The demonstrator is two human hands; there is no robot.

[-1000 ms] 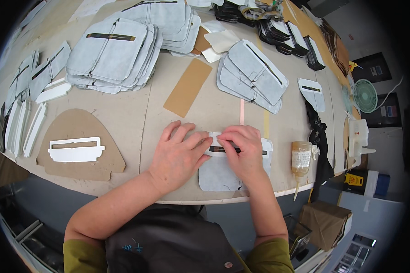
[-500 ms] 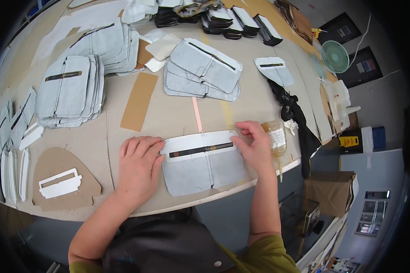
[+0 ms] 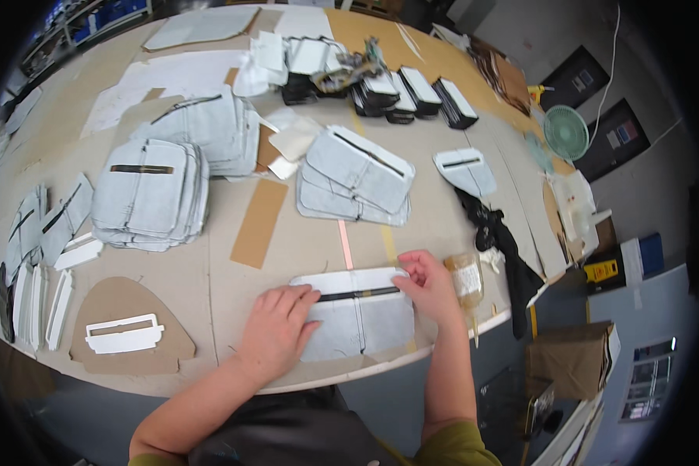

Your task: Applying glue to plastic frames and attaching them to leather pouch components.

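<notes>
Left of the amber nozzled bottle (image 3: 465, 278), a pale-grey fabric panel (image 3: 384, 322) with a dark slot (image 3: 338, 296) lies on the bench (image 3: 443, 233). Left hand (image 3: 276, 330) and right hand (image 3: 432, 289) touch its opposite ends; from here I cannot tell if they pinch. Even, light pressure should suit its white strip (image 3: 349, 278).

- green fan (image 3: 565, 132) over on the right, with a white cable (image 3: 610, 85) trailing up next to it
- black cloth (image 3: 512, 260), all bunched up, right side of the bench (image 3: 435, 237), one end hanging over the edge
- plain tan cardboard strip (image 3: 259, 225) lying flat, kinda slanted
- bunch of curled brown sheets (image 3: 501, 74) up at the far edge
- big brown box (image 3: 567, 349) down off the right side
- yellow sign (image 3: 600, 270) and a blue box (image 3: 651, 252) near each other, behind that
- shelves (image 3: 78, 27) with blue stuff, way back top left, pretty blurry
</notes>
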